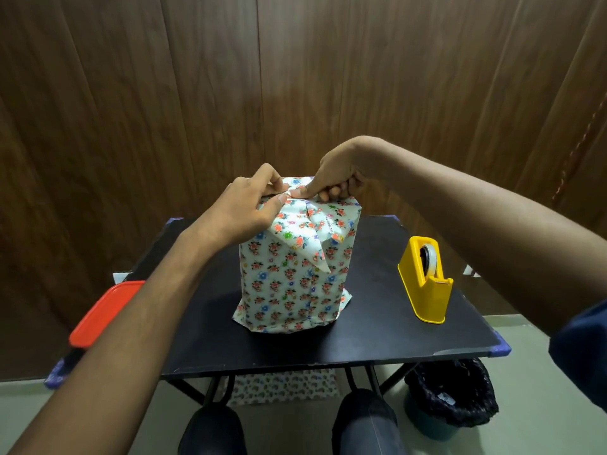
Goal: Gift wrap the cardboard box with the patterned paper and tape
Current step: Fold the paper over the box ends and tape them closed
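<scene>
A tall box wrapped in white floral paper [289, 284] stands upright in the middle of the black table [377, 326]. A triangular paper flap [312, 238] hangs loose over its near upper face. My left hand [243, 208] pinches the paper at the top left edge between thumb and fingers. My right hand [335, 178] has its fingers curled on the top right edge and its thumb presses the paper beside my left thumb. The yellow tape dispenser [425, 280], with a roll of clear tape in it, stands on the table to the right of the box.
An orange lid [105, 310] lies at the table's left edge. A bin lined with a black bag [453, 395] sits on the floor at the lower right. More patterned paper [282, 387] lies on the floor under the table. A wood-panelled wall rises behind.
</scene>
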